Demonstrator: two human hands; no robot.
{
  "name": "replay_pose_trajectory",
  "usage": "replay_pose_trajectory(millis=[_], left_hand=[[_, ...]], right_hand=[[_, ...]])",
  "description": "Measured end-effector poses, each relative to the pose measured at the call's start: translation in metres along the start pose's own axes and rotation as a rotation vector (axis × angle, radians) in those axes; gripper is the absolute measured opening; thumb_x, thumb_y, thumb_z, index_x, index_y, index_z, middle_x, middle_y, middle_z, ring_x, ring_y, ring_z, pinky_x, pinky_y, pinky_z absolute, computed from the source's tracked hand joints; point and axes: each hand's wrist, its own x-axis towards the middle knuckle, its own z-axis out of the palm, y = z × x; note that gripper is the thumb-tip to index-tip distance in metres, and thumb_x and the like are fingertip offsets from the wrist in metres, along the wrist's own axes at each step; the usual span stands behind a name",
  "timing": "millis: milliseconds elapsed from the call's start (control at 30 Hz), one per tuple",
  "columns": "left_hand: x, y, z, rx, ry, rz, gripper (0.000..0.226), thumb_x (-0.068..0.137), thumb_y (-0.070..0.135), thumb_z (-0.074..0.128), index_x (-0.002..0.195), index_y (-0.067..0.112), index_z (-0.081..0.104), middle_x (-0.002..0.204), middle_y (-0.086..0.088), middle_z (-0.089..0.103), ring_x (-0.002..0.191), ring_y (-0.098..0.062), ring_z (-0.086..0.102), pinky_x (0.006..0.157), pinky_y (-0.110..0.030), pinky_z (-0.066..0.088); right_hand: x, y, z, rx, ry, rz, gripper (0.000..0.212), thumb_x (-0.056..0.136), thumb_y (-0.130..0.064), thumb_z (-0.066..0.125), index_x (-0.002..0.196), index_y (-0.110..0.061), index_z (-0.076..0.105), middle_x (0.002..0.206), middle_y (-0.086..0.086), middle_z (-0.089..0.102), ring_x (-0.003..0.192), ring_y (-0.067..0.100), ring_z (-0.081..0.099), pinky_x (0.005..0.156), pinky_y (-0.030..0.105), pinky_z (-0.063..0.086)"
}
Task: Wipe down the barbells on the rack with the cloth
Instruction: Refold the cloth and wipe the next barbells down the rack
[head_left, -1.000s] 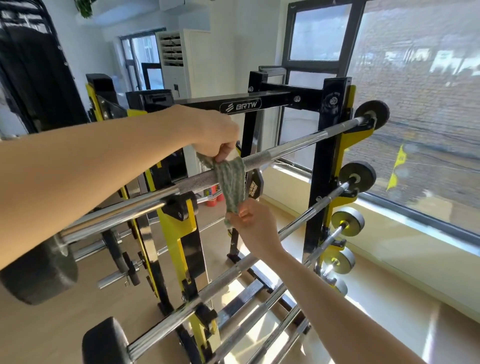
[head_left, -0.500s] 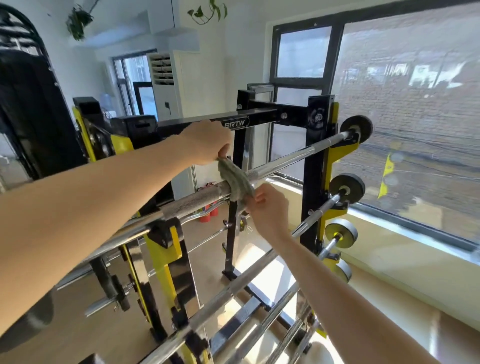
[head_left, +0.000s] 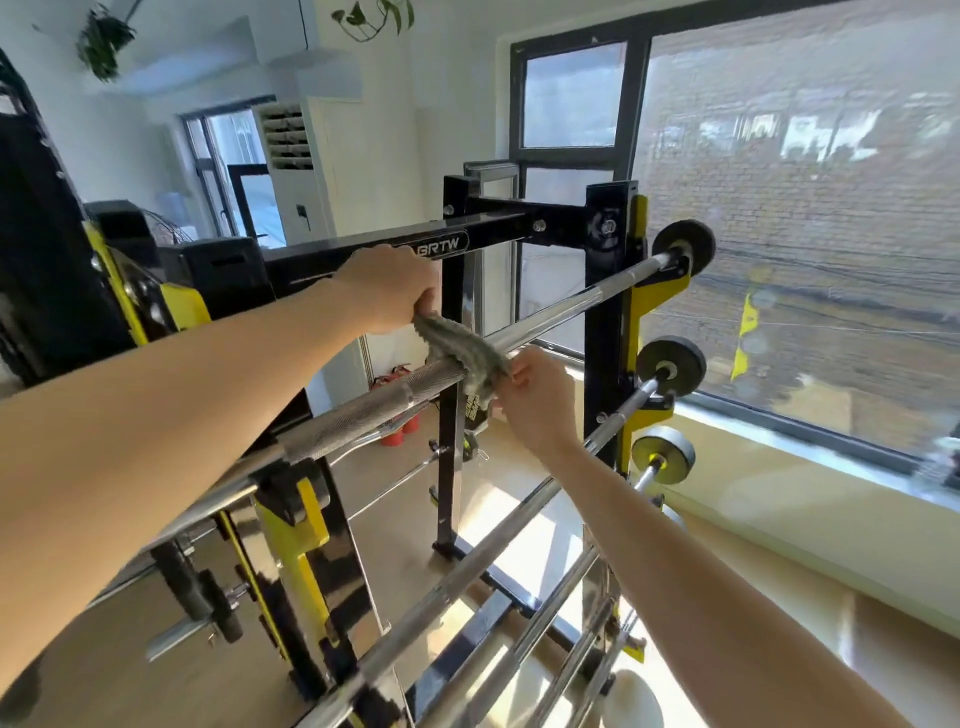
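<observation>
Head camera: the fingers of the left hand clench on the upper end of a grey-green cloth, while the right hand, just below and to the right, pinches the cloth's lower end between thumb and fingertips. The cloth is draped over the top barbell, looped around the bar at the spot where its knurled grip section meets the smooth chrome shaft. Both bare forearms reach in from the near edge of the view, the left one crossing above the bar. The top barbell lies in yellow cradles on the black-and-yellow rack, whose crossbeam bears the letters BRTW. More lower barbells sit in a descending row beneath it, each ending in small round weight plates on the far side. A large black-framed window fills the wall beyond the rack, sunlight falling on the floor. Red fire extinguishers stand against the far wall, and plants trail from above.
</observation>
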Motion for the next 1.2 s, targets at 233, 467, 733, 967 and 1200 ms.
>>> replay_pose_trajectory(millis=[233, 467, 733, 967, 1200], left_hand=[[0.002, 0.011, 0.000, -0.266, -0.253, 0.127, 0.018, 0.085, 0.004, 0.071, 0.082, 0.021, 0.069, 0.080, 0.009, 0.068, 0.072, -0.001, 0.060, 0.066, -0.020, 0.045], [-0.002, -0.006, 0.012, -0.105, -0.193, -0.100, 0.026, 0.085, -0.001, 0.066, 0.075, 0.023, 0.068, 0.084, 0.001, 0.070, 0.075, -0.015, 0.063, 0.067, -0.031, 0.053], [-0.009, 0.011, 0.001, -0.480, -0.188, 0.074, 0.027, 0.083, 0.004, 0.075, 0.074, 0.028, 0.070, 0.082, 0.003, 0.073, 0.076, -0.013, 0.069, 0.068, -0.021, 0.054], [-0.014, -0.001, 0.010, -0.353, -0.266, -0.151, 0.024, 0.080, 0.001, 0.079, 0.074, 0.023, 0.070, 0.079, 0.004, 0.071, 0.073, -0.012, 0.069, 0.066, -0.027, 0.054], [-0.017, 0.014, 0.009, -0.729, -0.418, -0.147, 0.017, 0.096, 0.002, 0.054, 0.096, 0.010, 0.069, 0.097, -0.011, 0.071, 0.084, -0.020, 0.070, 0.078, -0.033, 0.060]], right_hand=[[-0.053, 0.036, 0.015, -0.034, -0.107, 0.024, 0.015, 0.090, -0.016, 0.067, 0.079, -0.015, 0.057, 0.075, -0.002, 0.066, 0.071, 0.019, 0.067, 0.065, 0.046, 0.058], [-0.006, -0.005, 0.003, -0.011, -0.002, -0.053, 0.018, 0.093, -0.020, 0.067, 0.076, -0.018, 0.059, 0.072, -0.004, 0.067, 0.070, 0.020, 0.070, 0.068, 0.041, 0.058], [-0.066, 0.023, 0.007, -0.057, -0.198, 0.173, 0.019, 0.090, -0.017, 0.068, 0.074, -0.022, 0.058, 0.080, -0.002, 0.069, 0.078, 0.022, 0.069, 0.072, 0.045, 0.060], [-0.009, -0.046, 0.010, 1.186, -0.139, 0.852, 0.031, 0.095, 0.012, 0.046, 0.124, 0.003, 0.054, 0.112, 0.022, 0.066, 0.093, 0.032, 0.073, 0.073, 0.041, 0.063], [-0.041, -0.048, -0.007, 1.148, 0.028, 0.667, 0.018, 0.094, 0.002, 0.061, 0.111, -0.001, 0.064, 0.100, 0.017, 0.074, 0.087, 0.027, 0.076, 0.076, 0.034, 0.063]])
